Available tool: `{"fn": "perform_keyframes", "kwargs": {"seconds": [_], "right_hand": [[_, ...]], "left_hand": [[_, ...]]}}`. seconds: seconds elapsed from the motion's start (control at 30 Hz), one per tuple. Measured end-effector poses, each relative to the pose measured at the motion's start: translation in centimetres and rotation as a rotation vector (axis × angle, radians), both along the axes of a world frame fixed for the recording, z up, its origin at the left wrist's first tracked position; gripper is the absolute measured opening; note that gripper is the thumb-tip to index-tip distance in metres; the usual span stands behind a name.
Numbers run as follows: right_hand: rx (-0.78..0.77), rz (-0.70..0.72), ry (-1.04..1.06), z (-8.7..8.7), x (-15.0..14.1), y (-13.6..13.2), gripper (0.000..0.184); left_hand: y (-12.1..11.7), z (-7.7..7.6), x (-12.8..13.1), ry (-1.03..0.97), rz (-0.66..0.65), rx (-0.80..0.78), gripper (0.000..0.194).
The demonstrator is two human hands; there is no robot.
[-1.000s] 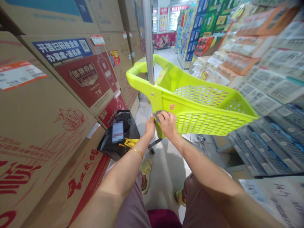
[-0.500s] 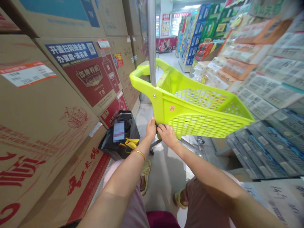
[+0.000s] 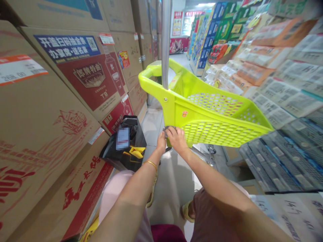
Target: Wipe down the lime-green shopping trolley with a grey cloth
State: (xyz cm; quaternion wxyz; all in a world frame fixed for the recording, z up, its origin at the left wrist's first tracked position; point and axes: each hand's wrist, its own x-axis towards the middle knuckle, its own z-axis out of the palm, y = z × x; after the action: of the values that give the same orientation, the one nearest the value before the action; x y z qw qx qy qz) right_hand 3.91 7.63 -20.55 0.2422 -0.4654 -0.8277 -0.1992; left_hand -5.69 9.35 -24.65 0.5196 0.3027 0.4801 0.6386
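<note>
In the middle of the frame, the left hand [image 3: 160,143] and the right hand [image 3: 177,138] sit side by side, almost touching. Both are pressed on a small grey cloth [image 3: 167,129] at the bottom near corner of one yellow-green basket [image 3: 214,116]. The fingers of both hands are curled in around the cloth, so the hands look closed on it, but the cloth is small and mostly hidden.

The basket lies up and to the right of the hands. Its long side runs from the middle of the frame out to the right edge, with the handle end at the upper middle. One shiny metal pole [image 3: 166,43] goes straight up from the basket's near side. The right hand is a bit nearer to the holed wall of the basket; the left hand is at the corner.

One black bag [image 3: 126,144] sits on the floor, just left of the hands. Brown cardboard boxes [image 3: 63,101] fill the left side. Stacked packs [image 3: 282,84] fill the right side.
</note>
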Motion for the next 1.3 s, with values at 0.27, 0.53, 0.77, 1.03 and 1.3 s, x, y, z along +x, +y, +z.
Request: {"fn": "perform_keyframes", "kwargs": {"seconds": [0.27, 0.53, 0.77, 1.03, 1.3], "right_hand": [[0.029, 0.007, -0.053, -2.5, 0.4, -0.4, 0.030], [-0.087, 0.084, -0.160, -5.5, 1.7, -1.4, 0.023], [0.027, -0.017, 0.054, 0.3, 0.9, -0.6, 0.025], [-0.025, 0.031, -0.085, -1.9, 0.7, -0.8, 0.028], [0.013, 0.055, -0.067, -0.4, 1.0, -0.8, 0.027]], "left_hand": [[-0.4, -0.4, -0.1, 0.052, 0.012, 0.070, 0.018], [-0.6, -0.3, 0.0, 0.080, -0.032, 0.055, 0.028], [-0.9, -0.3, 0.1, 0.044, -0.026, 0.098, 0.020], [-0.7, -0.1, -0.1, 0.075, 0.025, 0.048, 0.021], [-0.9, 1.3, 0.1, 0.066, 0.040, 0.006, 0.030]]}}
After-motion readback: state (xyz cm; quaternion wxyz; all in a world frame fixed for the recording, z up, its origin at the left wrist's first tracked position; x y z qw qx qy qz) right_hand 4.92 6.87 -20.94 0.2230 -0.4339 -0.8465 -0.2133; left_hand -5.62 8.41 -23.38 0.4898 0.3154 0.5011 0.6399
